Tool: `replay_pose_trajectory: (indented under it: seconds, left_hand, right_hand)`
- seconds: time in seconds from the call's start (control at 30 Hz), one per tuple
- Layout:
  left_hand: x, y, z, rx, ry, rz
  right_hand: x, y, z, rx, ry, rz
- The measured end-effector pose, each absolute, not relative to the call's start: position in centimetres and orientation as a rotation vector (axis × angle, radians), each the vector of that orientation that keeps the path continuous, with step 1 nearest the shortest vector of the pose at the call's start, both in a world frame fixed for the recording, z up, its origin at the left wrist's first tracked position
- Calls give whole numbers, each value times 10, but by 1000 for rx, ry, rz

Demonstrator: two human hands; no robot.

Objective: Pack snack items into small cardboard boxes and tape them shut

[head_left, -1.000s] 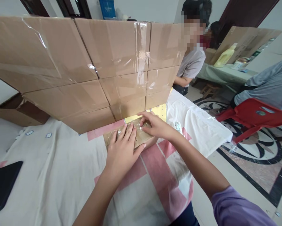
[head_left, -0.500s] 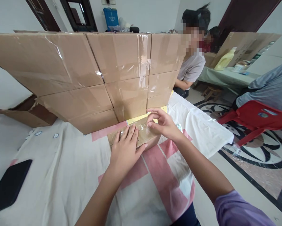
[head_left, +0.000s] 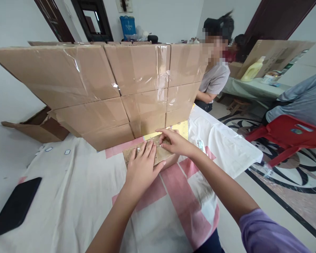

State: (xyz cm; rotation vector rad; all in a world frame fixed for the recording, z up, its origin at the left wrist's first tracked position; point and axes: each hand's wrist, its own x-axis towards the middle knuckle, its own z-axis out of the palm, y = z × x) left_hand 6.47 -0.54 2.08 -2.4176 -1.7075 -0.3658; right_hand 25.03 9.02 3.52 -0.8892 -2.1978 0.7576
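Observation:
A small brown cardboard box (head_left: pixel 165 157) lies on the cloth in front of me, its top shiny with clear tape. My left hand (head_left: pixel 143 163) rests palm down on the left part of the box, fingers stretched and slightly apart, the thumb along the near edge. Over the right part of the top, my right hand (head_left: pixel 172 141) is curled, with thumb and index finger brought together close to the taped surface. Whatever may be between those fingertips is too small to make out.
A wall of taped cartons (head_left: pixel 144 79) stands just beyond the box. A black flat item (head_left: pixel 14 207) lies at left, near an open carton (head_left: pixel 45 128). Another person (head_left: pixel 213 79) sits behind the cartons. At right is a red chair (head_left: pixel 292 133) with someone on it.
My right hand has shifted a little to the left along the box top, nearer my left hand. My left hand stays in place on the box. The view has tilted slightly.

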Motion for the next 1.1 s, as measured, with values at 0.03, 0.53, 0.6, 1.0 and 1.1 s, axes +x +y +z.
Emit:
replay_pose_trajectory:
  seconds: [0.03, 0.53, 0.6, 1.0, 1.1]
  left_hand:
    - [64, -5, 20, -2416, -1696, -368]
    - [65, 0, 6, -2313, -1554, -306]
    - [71, -1, 9, -2324, -1575, -273]
    - [96, 2, 0, -2400, -1419, -428]
    - [83, 0, -9, -2371, -1167, -534]
  right_hand:
    - [250, 88, 37, -920, -2220, 713]
    - [239, 109, 22, -1232, -2202, 578]
    - [237, 112, 19, -1236, -2153, 601]
    - [296, 84, 3, -1063, -1962, 1101]
    - [324, 63, -12, -860, -2092, 1230]
